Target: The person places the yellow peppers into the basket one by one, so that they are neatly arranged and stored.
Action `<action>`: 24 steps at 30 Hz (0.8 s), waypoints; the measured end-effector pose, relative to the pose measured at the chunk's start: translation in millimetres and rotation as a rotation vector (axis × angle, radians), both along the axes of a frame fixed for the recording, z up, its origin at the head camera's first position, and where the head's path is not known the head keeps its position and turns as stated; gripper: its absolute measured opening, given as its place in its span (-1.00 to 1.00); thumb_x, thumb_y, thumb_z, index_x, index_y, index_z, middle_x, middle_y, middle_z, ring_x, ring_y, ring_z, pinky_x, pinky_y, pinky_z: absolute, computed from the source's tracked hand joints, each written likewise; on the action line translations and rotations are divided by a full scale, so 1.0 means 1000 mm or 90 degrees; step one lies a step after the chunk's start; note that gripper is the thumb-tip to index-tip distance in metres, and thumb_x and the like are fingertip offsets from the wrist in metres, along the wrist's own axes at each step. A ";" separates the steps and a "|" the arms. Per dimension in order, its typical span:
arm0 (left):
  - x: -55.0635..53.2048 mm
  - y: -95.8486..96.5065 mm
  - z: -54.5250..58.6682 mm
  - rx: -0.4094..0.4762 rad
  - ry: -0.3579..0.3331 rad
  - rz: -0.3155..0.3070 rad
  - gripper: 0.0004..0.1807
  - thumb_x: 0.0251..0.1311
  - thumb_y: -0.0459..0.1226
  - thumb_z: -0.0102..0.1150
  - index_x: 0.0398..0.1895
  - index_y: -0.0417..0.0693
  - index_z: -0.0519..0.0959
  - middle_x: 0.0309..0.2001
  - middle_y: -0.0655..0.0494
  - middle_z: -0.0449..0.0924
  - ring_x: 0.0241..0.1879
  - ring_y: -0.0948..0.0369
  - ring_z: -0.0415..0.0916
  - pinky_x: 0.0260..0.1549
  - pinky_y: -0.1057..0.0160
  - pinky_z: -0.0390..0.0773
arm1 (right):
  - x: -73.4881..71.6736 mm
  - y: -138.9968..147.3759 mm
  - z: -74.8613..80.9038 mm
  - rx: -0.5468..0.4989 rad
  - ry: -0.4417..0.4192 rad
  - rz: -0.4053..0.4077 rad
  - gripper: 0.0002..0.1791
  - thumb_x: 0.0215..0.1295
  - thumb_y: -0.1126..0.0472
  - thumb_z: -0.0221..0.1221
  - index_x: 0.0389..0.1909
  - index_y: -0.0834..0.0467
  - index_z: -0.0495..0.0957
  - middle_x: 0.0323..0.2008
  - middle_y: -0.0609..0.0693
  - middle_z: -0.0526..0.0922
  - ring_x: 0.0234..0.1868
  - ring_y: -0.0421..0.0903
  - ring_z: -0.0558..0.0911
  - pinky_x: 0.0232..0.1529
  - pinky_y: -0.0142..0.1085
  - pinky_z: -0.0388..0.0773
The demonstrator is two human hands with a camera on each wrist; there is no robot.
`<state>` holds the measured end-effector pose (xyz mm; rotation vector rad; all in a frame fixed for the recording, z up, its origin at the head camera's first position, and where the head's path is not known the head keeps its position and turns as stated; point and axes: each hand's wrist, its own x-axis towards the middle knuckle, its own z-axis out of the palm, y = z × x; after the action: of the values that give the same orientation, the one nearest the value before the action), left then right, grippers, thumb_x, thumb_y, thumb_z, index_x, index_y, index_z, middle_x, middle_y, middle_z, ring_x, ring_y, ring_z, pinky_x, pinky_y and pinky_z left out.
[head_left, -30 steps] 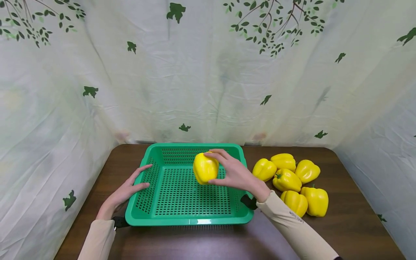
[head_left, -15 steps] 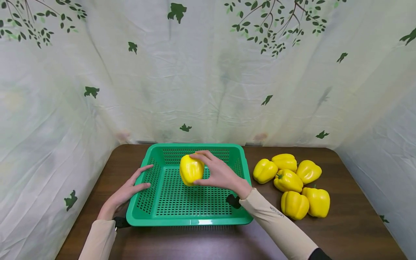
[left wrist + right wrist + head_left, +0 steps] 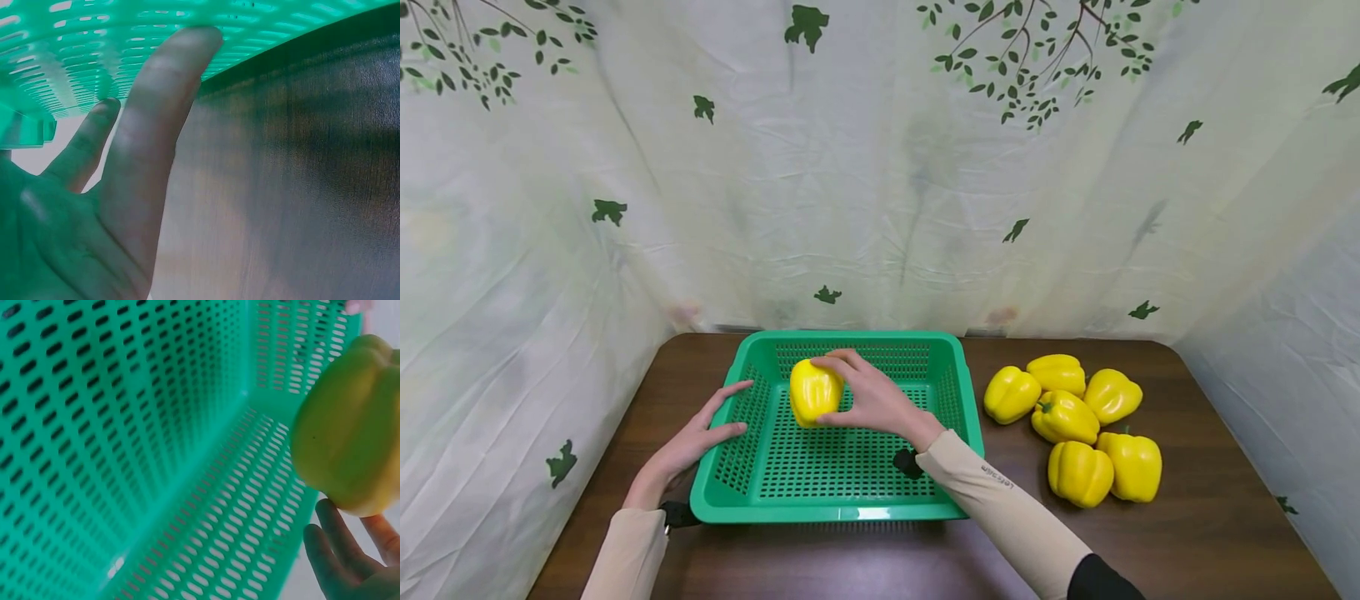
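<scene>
My right hand (image 3: 880,400) grips a yellow bell pepper (image 3: 815,393) between thumb and fingers, over the left half of a green perforated plastic basket (image 3: 838,512). In the right wrist view the same pepper (image 3: 350,431) shows large at the right edge, fingers at its lower side and the basket's slotted wall and floor behind. At the basket's left rim, my left hand (image 3: 700,435) reaches in with fingers extended, holding nothing loose. The left wrist view has its straight fingers (image 3: 144,131) right at the slotted wall.
Several yellow bell peppers (image 3: 1065,417) lie grouped on the dark wooden table (image 3: 1210,533), right of the basket. A pale curtain (image 3: 880,167) with leaf prints hangs behind the table and along both sides.
My right hand has carried the bell pepper leftward across the basket. The left hand stays at the left rim, and the grouped peppers have not moved.
</scene>
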<state>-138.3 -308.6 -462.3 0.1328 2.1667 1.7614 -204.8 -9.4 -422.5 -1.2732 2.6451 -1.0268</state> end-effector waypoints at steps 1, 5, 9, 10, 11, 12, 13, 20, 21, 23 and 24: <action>0.000 0.000 0.000 -0.002 0.000 0.001 -0.27 0.38 -0.28 0.02 0.49 0.07 -0.08 0.43 -0.27 -0.25 0.06 -0.24 0.36 -0.18 -0.07 0.57 | 0.000 -0.004 -0.001 -0.001 -0.002 0.000 -0.21 0.09 -0.03 0.37 0.34 0.04 0.31 0.24 -0.02 0.30 0.07 -0.09 0.45 -0.02 -0.30 0.47; 0.001 -0.001 0.001 0.006 -0.007 0.004 -0.27 0.37 -0.29 0.02 0.49 0.07 -0.08 0.41 -0.29 -0.22 0.02 -0.23 0.41 -0.20 -0.07 0.57 | -0.001 -0.018 -0.008 0.011 0.001 -0.004 -0.20 0.08 -0.06 0.37 0.35 0.02 0.30 0.24 -0.01 0.31 0.05 -0.10 0.47 -0.06 -0.34 0.47; 0.000 -0.001 0.000 0.010 -0.001 -0.003 -0.29 0.38 -0.30 0.01 0.49 0.07 -0.08 0.42 -0.27 -0.23 0.03 -0.22 0.40 -0.18 -0.04 0.57 | -0.003 -0.030 -0.016 0.029 0.010 -0.011 -0.18 0.09 -0.09 0.36 0.36 0.00 0.28 0.25 -0.01 0.30 0.03 -0.11 0.48 -0.10 -0.39 0.47; 0.000 -0.001 0.000 0.012 0.001 -0.005 -0.29 0.39 -0.30 0.00 0.49 0.07 -0.08 0.42 -0.26 -0.23 0.04 -0.23 0.39 -0.17 -0.04 0.57 | -0.004 -0.032 -0.017 0.034 0.011 -0.014 -0.18 0.09 -0.10 0.36 0.36 -0.01 0.28 0.25 -0.01 0.30 0.03 -0.12 0.47 -0.11 -0.40 0.47; 0.000 0.000 0.000 0.011 0.003 -0.006 -0.29 0.39 -0.30 -0.01 0.49 0.07 -0.08 0.42 -0.25 -0.24 0.05 -0.22 0.38 -0.16 -0.03 0.57 | -0.005 -0.035 -0.019 0.035 0.010 -0.015 -0.18 0.09 -0.10 0.36 0.36 -0.01 0.28 0.25 -0.01 0.30 0.03 -0.11 0.47 -0.11 -0.40 0.47; 0.000 0.000 0.000 0.012 0.005 -0.008 -0.29 0.39 -0.30 -0.01 0.49 0.07 -0.09 0.43 -0.25 -0.24 0.06 -0.23 0.37 -0.16 -0.02 0.56 | -0.005 -0.037 -0.020 0.039 0.010 -0.017 -0.18 0.09 -0.10 0.36 0.37 -0.01 0.28 0.25 -0.01 0.30 0.04 -0.11 0.46 -0.11 -0.40 0.46; 0.000 0.000 0.000 0.013 0.005 -0.008 -0.29 0.39 -0.30 -0.01 0.49 0.07 -0.09 0.43 -0.26 -0.23 0.06 -0.23 0.37 -0.16 -0.02 0.56 | -0.006 -0.039 -0.021 0.043 0.010 -0.020 -0.18 0.09 -0.11 0.36 0.37 -0.01 0.28 0.26 -0.01 0.29 0.04 -0.11 0.46 -0.11 -0.40 0.46; 0.000 0.000 0.000 0.016 0.007 -0.013 -0.30 0.40 -0.31 -0.03 0.50 0.06 -0.10 0.43 -0.27 -0.23 0.08 -0.24 0.35 -0.14 -0.01 0.56 | -0.009 -0.051 -0.029 0.055 0.003 -0.040 -0.18 0.09 -0.13 0.35 0.36 -0.02 0.28 0.26 0.00 0.29 0.05 -0.08 0.45 -0.09 -0.34 0.48; 0.000 0.000 -0.001 0.014 0.008 -0.013 -0.30 0.40 -0.30 -0.03 0.50 0.06 -0.10 0.43 -0.27 -0.23 0.08 -0.23 0.35 -0.14 -0.01 0.56 | -0.009 -0.052 -0.030 0.060 0.004 -0.043 -0.18 0.09 -0.13 0.35 0.36 -0.03 0.28 0.25 0.00 0.29 0.05 -0.07 0.45 -0.10 -0.33 0.48; 0.001 0.000 -0.001 0.011 0.004 -0.011 -0.30 0.40 -0.29 -0.02 0.49 0.08 -0.09 0.43 -0.25 -0.23 0.08 -0.21 0.36 -0.13 0.01 0.56 | -0.009 -0.056 -0.032 0.068 0.003 -0.045 -0.18 0.10 -0.14 0.34 0.37 -0.03 0.28 0.25 0.01 0.29 0.04 -0.07 0.45 -0.11 -0.33 0.49; 0.001 -0.001 -0.001 0.012 0.004 -0.012 -0.30 0.40 -0.29 -0.02 0.49 0.08 -0.09 0.43 -0.26 -0.23 0.08 -0.21 0.36 -0.13 0.01 0.56 | -0.009 -0.058 -0.033 0.075 0.003 -0.046 -0.18 0.10 -0.14 0.34 0.37 -0.03 0.27 0.24 0.01 0.29 0.04 -0.06 0.45 -0.12 -0.33 0.49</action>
<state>-137.4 -309.2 -463.5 0.1636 2.1468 1.7729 -213.8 -67.2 -455.2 -1.1669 2.7274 -0.8629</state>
